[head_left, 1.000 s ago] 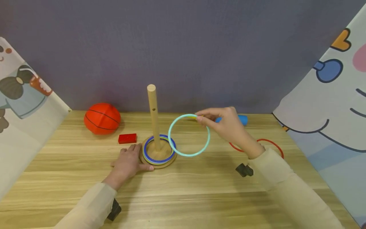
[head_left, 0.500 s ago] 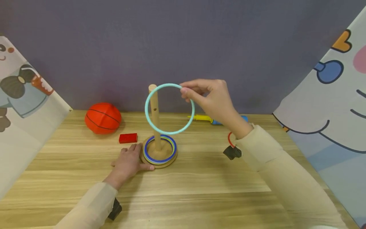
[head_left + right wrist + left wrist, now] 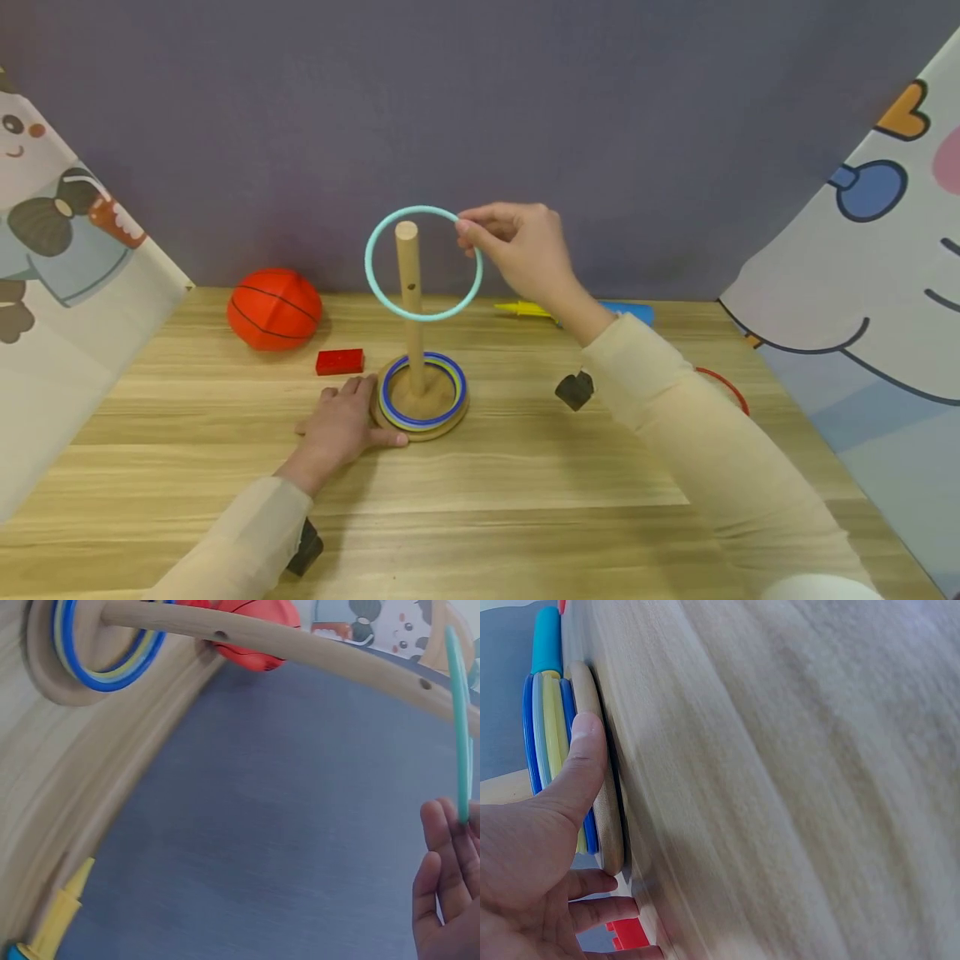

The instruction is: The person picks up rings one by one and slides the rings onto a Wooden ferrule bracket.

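The right hand [image 3: 521, 250] pinches the ring [image 3: 425, 317] by its right edge, at the fingertips. The left hand [image 3: 337, 425], thumb spread from fingers, touches the base [image 3: 437, 402].

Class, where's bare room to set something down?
Bare: the near stretch between left sleeve and right sleeve; also the patch between peg base and yellow-blue pump. Crowded: the base's left, with left hand, red block and ball.
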Tool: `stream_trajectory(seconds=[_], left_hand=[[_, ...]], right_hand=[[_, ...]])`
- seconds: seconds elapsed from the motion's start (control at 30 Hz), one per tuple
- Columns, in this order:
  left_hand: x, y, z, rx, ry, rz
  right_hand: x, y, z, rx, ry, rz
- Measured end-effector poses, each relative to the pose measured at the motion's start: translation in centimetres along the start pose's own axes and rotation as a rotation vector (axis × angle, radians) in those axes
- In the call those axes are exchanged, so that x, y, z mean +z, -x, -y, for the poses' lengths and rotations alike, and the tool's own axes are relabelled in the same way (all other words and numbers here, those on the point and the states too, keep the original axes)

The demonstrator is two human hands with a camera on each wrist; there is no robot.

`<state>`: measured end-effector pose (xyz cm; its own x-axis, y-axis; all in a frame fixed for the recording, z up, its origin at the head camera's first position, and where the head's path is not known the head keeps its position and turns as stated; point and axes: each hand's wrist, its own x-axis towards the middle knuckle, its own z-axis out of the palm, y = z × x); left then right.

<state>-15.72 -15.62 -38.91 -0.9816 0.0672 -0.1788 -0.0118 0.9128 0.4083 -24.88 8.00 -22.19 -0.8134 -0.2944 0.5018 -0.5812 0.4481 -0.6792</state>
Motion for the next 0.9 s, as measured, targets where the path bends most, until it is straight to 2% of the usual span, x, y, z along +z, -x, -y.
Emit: stream_trajectory(seconds=[0.3,0.53,0.9], left_hand=[[-0.1,0.2,-0.2,-0.002,-0.005,-0.003],[0.0,0.1,-0.2,0.01,-0.006,-0.026],[0.0,0.2,-0.1,0.007,-0.017,-0.017]], right_hand=[[1.6,1.6,-2.5,0.106,0.074,0.092],[3.2,3.1,-4.4,0.063,0.164,0.156],[5.3,4.8,-6.6,0.096,0.174,0.263]])
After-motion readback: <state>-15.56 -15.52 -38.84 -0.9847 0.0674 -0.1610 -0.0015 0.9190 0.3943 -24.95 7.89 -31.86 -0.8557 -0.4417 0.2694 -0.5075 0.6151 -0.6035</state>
